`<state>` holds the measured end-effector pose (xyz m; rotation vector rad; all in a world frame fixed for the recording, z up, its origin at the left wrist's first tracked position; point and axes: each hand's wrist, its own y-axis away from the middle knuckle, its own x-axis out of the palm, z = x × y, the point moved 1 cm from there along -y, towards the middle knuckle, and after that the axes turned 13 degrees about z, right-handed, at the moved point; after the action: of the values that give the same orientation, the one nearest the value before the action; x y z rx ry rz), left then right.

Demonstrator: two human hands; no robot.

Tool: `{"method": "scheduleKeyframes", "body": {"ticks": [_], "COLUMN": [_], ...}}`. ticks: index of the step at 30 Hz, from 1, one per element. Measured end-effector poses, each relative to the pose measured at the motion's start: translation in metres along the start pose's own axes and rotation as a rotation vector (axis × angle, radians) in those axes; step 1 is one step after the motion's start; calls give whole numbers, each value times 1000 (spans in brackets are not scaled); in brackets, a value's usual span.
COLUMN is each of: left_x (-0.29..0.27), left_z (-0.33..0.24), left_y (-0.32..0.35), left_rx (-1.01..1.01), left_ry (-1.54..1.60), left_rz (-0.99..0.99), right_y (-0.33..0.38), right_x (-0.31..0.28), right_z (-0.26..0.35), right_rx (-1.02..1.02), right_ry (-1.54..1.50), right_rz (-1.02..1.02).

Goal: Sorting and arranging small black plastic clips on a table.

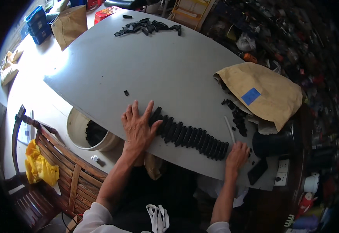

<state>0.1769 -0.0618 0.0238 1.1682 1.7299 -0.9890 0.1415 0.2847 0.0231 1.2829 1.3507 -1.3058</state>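
Note:
A curving row of black ribbed plastic pieces [191,136], packed side by side, runs along the near edge of the grey table [158,66]. My left hand [136,126] lies spread at the row's left end, its thumb against the first pieces. At the right end is my right hand [237,155], its fingers curled around the lower end of a slim white stick [229,128]; the palm side is hidden. A single small black piece [126,93] lies beyond my left hand. Loose black pieces [237,118] are heaped beyond my right hand.
A brown paper bag [264,91] with a blue patch lies at the right, near a black phone [257,171]. More black parts [148,27] are piled at the far end. Below the left edge stands a pale bucket [76,128] with black pieces inside, beside a wooden chair [74,171].

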Motion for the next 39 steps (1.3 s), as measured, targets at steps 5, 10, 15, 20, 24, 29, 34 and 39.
{"method": "scheduleKeyframes", "body": {"ticks": [5,10,15,20,24,29,34,39], "left_x": [13,13,3,-12,-29,-44,-48,-35], "left_z": [-10,-8,19,55,87,132,190,253], "left_y": [-3,2,11,11,9,7,11,16], "left_rx": [11,9,-40,-175,-257,-331,-425,-392], "left_ry": [-22,9,52,63,115,154,217,714], "left_rz": [39,33,-48,-140,-259,-412,-503,-631], "right_y": [24,25,24,27,32,38,55,74], "right_x": [-14,-12,-16,-24,-28,-33,-41,-52], "right_z": [51,108,160,209,256,310,365,425], "right_rx": [-303,-412,-502,-560,-608,-676,-755,-911], "right_ry": [-372,-178,-225,-219,-212,-207,-215,-315], "right_rz": [1,70,107,70,47,12,29,22]}}
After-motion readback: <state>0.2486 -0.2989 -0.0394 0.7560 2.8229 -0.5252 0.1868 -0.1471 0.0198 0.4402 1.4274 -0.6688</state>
